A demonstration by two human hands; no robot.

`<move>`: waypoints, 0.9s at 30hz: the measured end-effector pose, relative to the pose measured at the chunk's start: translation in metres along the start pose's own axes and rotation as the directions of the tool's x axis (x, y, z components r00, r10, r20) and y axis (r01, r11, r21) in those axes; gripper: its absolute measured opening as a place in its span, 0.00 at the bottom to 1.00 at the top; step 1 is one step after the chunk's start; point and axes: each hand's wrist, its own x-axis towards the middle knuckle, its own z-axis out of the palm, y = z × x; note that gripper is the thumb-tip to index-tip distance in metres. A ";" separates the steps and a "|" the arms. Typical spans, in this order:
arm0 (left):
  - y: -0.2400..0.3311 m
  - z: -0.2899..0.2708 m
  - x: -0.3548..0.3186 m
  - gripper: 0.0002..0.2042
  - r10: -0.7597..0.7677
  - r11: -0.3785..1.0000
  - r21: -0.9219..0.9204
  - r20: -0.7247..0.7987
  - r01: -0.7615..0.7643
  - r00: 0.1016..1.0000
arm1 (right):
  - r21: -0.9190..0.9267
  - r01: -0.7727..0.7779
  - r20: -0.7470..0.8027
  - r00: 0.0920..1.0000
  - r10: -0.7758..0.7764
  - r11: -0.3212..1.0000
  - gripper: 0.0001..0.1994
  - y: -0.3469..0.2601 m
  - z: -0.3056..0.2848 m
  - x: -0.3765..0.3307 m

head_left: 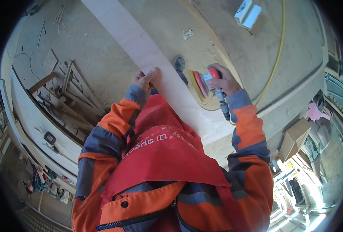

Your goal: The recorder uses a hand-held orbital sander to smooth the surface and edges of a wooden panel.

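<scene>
A long pale wooden board [140, 40] runs from the top left down to the front of my red apron, where it widens round a curved inner corner. My left hand [145, 79] is closed on its left edge, thumb on top and the other fingers partly hidden. In my right hand [226, 79] is an air sander [207, 80] with a red and grey body. Its yellow-edged pad is tilted on its side, facing left, apart from the board's long arm. A grey fitting [222, 102] hangs from the sander below my wrist.
A yellow hose [278, 58] crosses the large panel [252, 54] on the right, near a small white-and-blue block [248, 14]. Wood offcuts [78, 89] fill a bin at left. Crumpled paper [187, 34] lies beyond my shoe [180, 63]. Another person [38, 179] is at far lower left.
</scene>
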 end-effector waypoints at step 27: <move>-0.023 0.026 0.011 0.16 0.233 0.942 -0.195 -0.202 -0.272 0.951 | -0.084 -0.256 0.051 0.964 0.261 0.963 0.16 0.065 0.020 0.023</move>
